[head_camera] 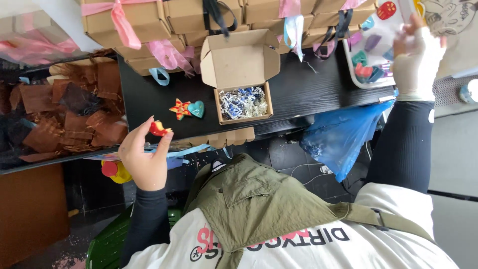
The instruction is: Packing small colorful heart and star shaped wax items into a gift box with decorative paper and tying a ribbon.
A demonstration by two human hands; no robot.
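My left hand (144, 157) pinches a small red and yellow ornament (159, 129) between thumb and fingers, just in front of the black table's (308, 87) near edge. A red-yellow star ornament (179, 108) and a teal heart ornament (196, 108) lie on the table beside an open cardboard box (243, 65), which is filled with white shredded paper and blue pieces (244, 102). My right hand (417, 55), in a white glove, reaches over a white tray (354, 74) of colourful ornaments at the far right. Its fingers are curled among the pieces, and what they hold is hidden.
Closed cardboard boxes tied with pink, blue and black ribbons (149, 25) are stacked along the back of the table. A heap of brown paper pieces (64, 114) lies at the left. A blue plastic bag (343, 137) hangs under the table's right end.
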